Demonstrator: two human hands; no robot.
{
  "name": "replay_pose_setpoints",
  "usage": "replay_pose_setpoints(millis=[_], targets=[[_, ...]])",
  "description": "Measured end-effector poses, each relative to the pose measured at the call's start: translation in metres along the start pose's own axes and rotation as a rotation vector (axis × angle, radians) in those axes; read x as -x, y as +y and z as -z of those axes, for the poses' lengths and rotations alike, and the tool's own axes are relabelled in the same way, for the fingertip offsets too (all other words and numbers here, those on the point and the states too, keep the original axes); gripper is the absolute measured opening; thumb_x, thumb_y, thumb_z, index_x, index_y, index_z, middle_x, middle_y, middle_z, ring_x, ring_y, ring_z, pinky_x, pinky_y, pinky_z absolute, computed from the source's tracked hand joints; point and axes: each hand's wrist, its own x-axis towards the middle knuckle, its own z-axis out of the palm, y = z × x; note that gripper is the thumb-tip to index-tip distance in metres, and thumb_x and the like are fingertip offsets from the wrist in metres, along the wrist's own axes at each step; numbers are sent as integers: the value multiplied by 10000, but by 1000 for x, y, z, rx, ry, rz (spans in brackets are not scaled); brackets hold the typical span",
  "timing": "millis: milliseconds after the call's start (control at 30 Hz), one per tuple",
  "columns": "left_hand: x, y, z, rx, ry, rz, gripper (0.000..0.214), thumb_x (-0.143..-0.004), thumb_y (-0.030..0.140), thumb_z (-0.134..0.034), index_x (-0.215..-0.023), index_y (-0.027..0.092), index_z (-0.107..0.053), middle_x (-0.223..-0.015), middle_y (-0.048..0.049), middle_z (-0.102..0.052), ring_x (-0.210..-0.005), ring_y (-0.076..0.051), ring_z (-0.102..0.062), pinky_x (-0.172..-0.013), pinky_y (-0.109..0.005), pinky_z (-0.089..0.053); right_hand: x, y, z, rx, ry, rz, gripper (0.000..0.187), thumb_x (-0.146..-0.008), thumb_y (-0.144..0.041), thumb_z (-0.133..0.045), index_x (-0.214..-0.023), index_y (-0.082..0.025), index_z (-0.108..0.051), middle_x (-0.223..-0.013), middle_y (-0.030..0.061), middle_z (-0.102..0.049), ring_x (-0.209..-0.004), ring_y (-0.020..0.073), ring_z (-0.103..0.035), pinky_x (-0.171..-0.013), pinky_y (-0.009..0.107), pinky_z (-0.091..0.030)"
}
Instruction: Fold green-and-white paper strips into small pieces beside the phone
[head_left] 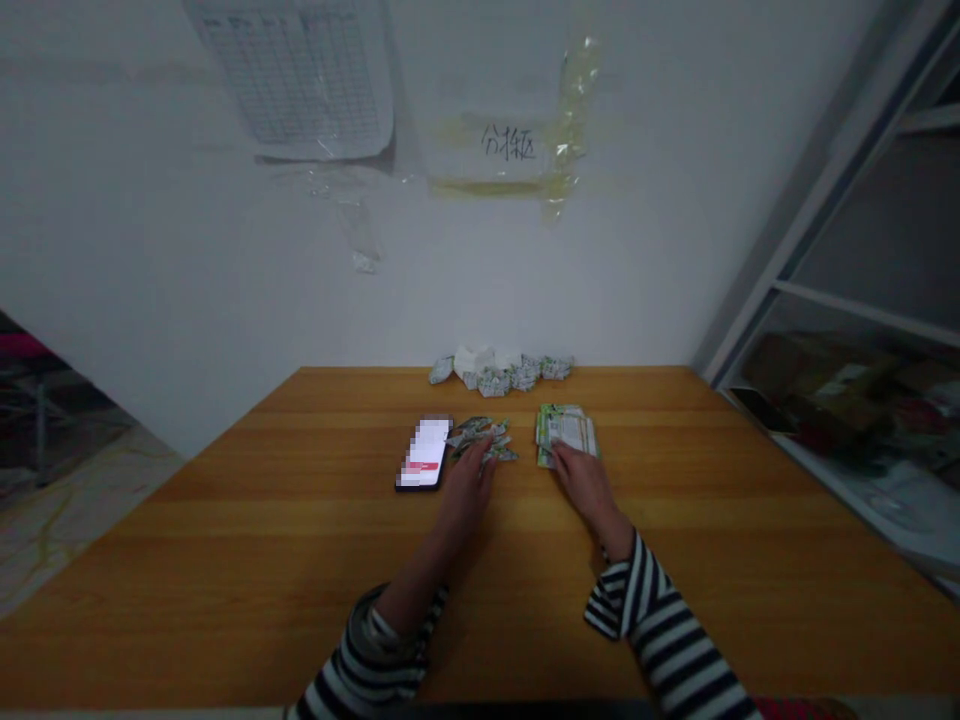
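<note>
- Black-and-white striped sleeves point(660, 630) rise from the bottom edge of the frame, covering both my forearms up to the wrists.
- My left hand point(461, 500) sits just below a loose pile of small folded green-and-white wrappers point(480, 440) at the middle of the counter. Its fingers point(480, 472) are close together and reach the near edge of the pile, but I can't tell whether they have hold of any wrapper.
- My right hand point(585, 485) lies on the near end of a neat stack of flat green-and-white packets point(568, 432), with its fingers point(564, 460) resting over the stack, not spread wide. I can't tell whether they are gripping it.
- Stack and loose pile lie side by side, a little apart, with the pile on the left.
- Just left of the pile, a smartphone point(422, 453) lies flat, its lit screen blurred out.
- Farther up, against the wall, sits a heap of similar wrappers point(501, 374) with white crumpled paper point(474, 361) behind it.
- All of this rests on a wooden counter point(225, 560) in honey-coloured tones.
- Upper middle, a gridded sheet point(300, 70) and a handwritten label point(508, 143) are taped to the wall.
- At the right edge stands a metal shelf unit point(847, 200) with brown boxes point(817, 375) on it.
- Lower left, past the counter, the floor point(60, 510) shows.
</note>
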Motion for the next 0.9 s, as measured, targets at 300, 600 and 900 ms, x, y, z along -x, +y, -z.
replay_pose_setpoints(millis=[300,600,900], targets=[[-1,-4,-5,88,-25,49,358,-951,315,-468,-1269,184,-565,-1262,-139,-642,-1161,-259,-610,-1005,-454,-484,-1,-4,3,33,9,-124,270,-964,-276,-476,-994,-190,-731,-955,101,-761,-834,200,-697,-727,243,-442],[0,3,-1,120,-30,77,376,-951,360,-471,-1278,197,-559,-1196,-131,-673,-1054,-246,-664,-918,-430,-537,-3,8,4,-100,25,-103,219,-901,-304,-569,-920,-224,-772,-919,83,-776,-834,217,-714,-730,254,-487],[1,-4,-4,103,-86,92,403,-930,362,-520,-1298,201,-539,-1218,-123,-666,-1099,-251,-648,-944,-434,-528,-8,23,4,-252,-51,-135,389,-745,-208,-739,-1134,-224,-713,-1094,86,-739,-991,257,-705,-882,348,-526]])
